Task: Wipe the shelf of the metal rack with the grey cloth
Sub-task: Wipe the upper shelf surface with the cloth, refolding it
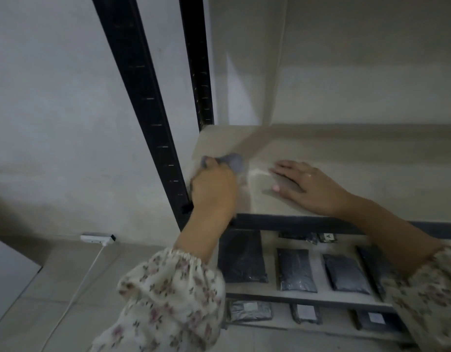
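The metal rack has black uprights (153, 118) and a pale beige shelf (346, 158) with a dark front rail. My left hand (214, 191) is closed on the grey cloth (232, 161), pressing it on the shelf's near left corner beside the front upright. The cloth bunches out past my fingers. My right hand (310, 186) lies flat on the shelf, palm down and fingers spread, a short way to the right of the cloth. It holds nothing.
Lower shelves (270, 290) carry several dark flat packets (295, 270). A white power strip (97, 238) with a white cable lies on the tiled floor at the left by the wall. A wall stands behind and left of the rack.
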